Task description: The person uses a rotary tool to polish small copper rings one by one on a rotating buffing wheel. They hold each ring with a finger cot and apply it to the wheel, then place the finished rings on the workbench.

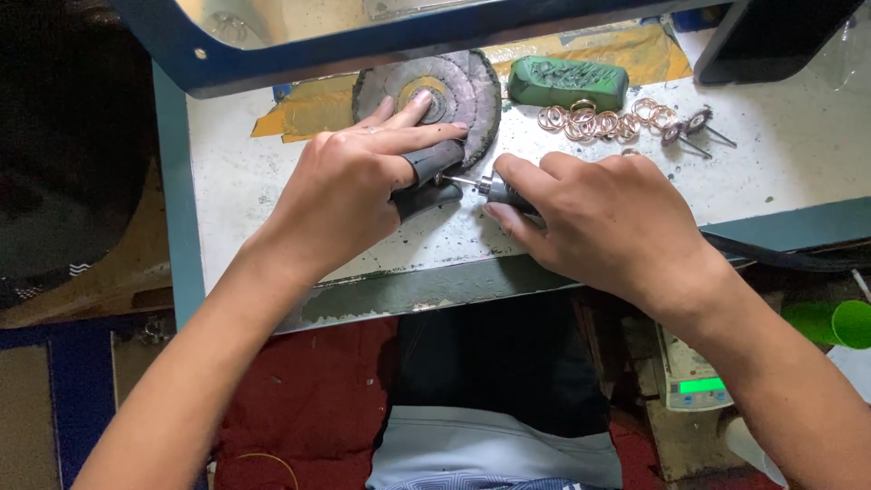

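My left hand [349,186] rests on the white bench top [236,181], its thumb in a dark finger guard [426,177], pinching something small that the fingers hide. My right hand [594,218] grips a slim rotary handpiece [501,191] whose thin metal shaft points left into my left fingers. Just behind my left fingertips lies a round grey cloth buffing wheel [467,86]. A green polishing compound bar [567,82] sits to its right. Several coppery metal rings [599,121] lie in a cluster beyond my right hand.
Two small mounted burrs [694,130] lie right of the rings. A blue-framed panel [363,36] overhangs the bench's far side. A black cable [780,259] trails right. Below the bench are a digital scale [694,381], a green cup [835,322] and red cloth [308,399].
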